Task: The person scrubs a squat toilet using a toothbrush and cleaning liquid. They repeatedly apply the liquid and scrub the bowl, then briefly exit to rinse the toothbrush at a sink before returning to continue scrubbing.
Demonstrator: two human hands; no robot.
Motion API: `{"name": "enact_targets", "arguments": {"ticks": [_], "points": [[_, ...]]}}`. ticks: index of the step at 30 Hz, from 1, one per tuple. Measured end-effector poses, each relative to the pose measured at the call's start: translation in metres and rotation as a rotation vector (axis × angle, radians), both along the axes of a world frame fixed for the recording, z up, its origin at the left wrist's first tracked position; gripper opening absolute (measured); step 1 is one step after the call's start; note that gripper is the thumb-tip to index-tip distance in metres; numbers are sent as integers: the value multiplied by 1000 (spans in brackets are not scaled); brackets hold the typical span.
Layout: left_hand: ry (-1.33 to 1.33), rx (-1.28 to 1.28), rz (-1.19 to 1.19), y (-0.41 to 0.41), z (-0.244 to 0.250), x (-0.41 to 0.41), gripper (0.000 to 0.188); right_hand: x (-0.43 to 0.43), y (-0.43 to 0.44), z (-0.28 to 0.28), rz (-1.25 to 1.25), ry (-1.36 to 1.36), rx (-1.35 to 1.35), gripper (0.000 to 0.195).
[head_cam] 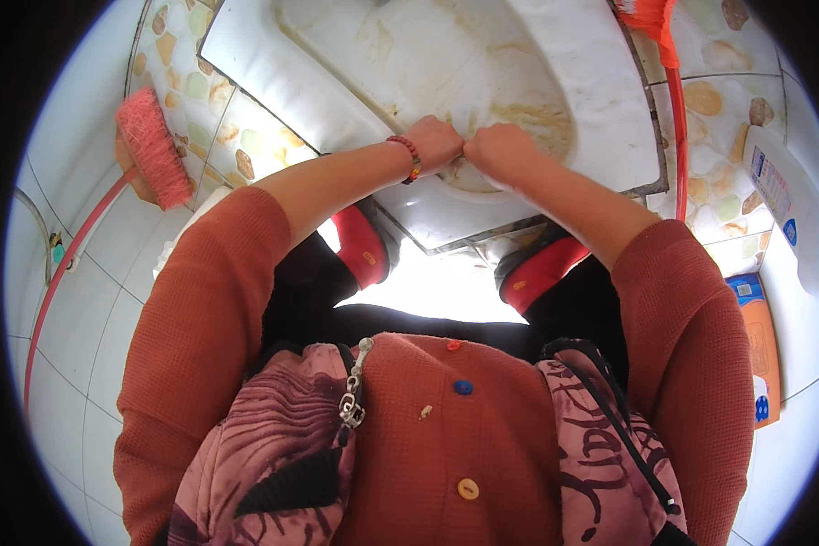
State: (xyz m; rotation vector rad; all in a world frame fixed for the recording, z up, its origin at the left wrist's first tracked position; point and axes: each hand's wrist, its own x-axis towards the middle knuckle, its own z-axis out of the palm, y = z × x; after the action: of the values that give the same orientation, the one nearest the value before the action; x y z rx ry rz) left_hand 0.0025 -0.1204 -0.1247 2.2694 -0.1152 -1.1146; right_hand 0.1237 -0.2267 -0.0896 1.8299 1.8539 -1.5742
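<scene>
My left hand [438, 145], with a beaded bracelet [409, 153] at the wrist, is curled into a fist over the near end of a white ceramic squat toilet [607, 116]. Close beside it, knuckles almost touching, my right hand [501, 151] is curled too. Whether something small is pinched between the two hands cannot be told. Below them the stained basin [450, 61] shows yellow-brown marks. Under my arms, dark shoes and red socks [362, 246] stand at either side of the toilet's near edge.
At the left, a pink-bristled broom [153, 147] leans against the tiled wall near a hose fitting [58, 252]. A red-handled brush [677, 136] lies at the right, near a white plastic container [788, 198] and an orange package [757, 348]. Pebble-patterned tiles [723, 143] surround the toilet.
</scene>
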Motion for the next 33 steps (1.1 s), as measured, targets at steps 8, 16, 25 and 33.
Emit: {"name": "enact_targets", "arguments": {"ticks": [8,16,25,33], "points": [[113,-321,93,2,-5,9,16,15,16,12,84,61,-165,19],[88,-240,331,0,3,1,15,9,19,5,42,88,-62,18],[176,-268,206,-12,2,6,13,-3,2,21,-91,25,-219,17],[40,-61,4,17,12,9,18,-12,4,11,-14,-128,44,13]]}}
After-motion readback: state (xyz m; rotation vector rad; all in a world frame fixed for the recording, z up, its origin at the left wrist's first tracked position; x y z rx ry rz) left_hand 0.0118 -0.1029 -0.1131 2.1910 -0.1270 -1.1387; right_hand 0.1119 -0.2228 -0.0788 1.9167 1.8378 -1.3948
